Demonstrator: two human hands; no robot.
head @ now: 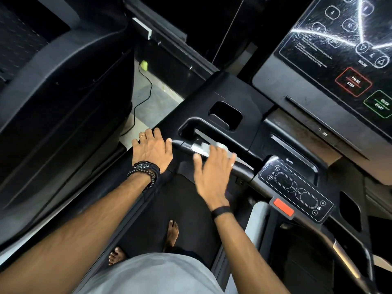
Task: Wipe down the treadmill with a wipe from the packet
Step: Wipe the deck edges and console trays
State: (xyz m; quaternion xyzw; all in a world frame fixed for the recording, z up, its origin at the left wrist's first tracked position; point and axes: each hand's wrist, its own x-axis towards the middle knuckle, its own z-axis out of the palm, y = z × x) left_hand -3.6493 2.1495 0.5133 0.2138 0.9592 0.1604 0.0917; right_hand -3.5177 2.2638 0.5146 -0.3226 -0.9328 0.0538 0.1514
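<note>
Treadmill [224,96] handlebar [244,164] mid-wipe | right hand [212,172] pressed wipe [220,146], fingers flat | left hand [151,148] rested flat, holding nothing | next, likely: sweep toward control pad [297,187]

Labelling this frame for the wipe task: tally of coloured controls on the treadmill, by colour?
Red-outlined pause/stop button: 1
Green-outlined quick start button: 1
Solid red-orange stop key on the handlebar panel: 1
Total: 3
</note>
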